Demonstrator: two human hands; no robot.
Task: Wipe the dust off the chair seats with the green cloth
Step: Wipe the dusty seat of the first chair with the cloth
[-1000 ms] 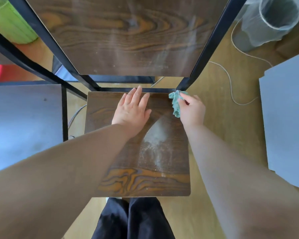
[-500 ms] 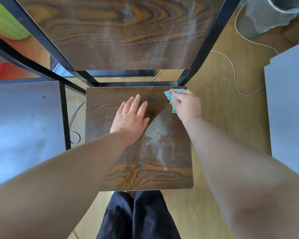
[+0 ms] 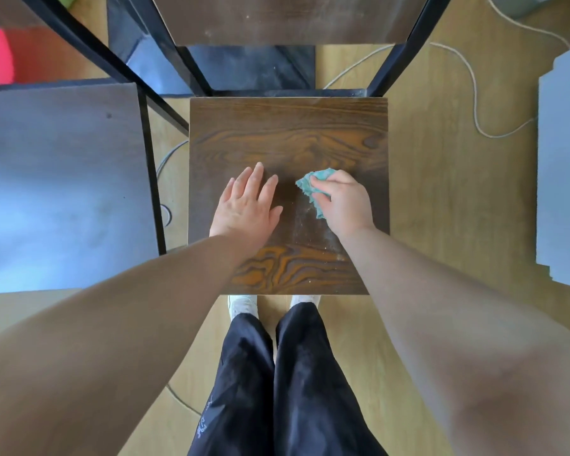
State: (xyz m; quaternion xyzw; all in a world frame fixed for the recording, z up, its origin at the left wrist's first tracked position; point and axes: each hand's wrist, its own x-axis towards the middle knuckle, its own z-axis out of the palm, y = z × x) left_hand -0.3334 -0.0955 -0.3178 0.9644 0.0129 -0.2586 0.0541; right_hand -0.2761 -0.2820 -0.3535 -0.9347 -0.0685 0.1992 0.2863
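A square dark wooden chair seat [image 3: 287, 133] lies directly below me, with pale dust streaks near its right middle and front. My right hand [image 3: 344, 202] grips a crumpled green cloth [image 3: 315, 189] and presses it on the seat, right of centre. Flat on the seat's left middle rests my left hand [image 3: 247, 205], fingers straight. The chair's black metal back frame [image 3: 191, 77] and wooden backrest [image 3: 287, 18] rise at the top.
A second chair seat [image 3: 60, 185], grey with glare, stands at the left beside a black frame. A grey board [image 3: 563, 166] lies at the right. A white cable [image 3: 474, 93] runs over the wooden floor. My legs stand at the seat's front edge.
My right hand has drawn the cloth from the seat's back right corner toward the middle. My left hand slid back toward me. The dust patch looks smaller.
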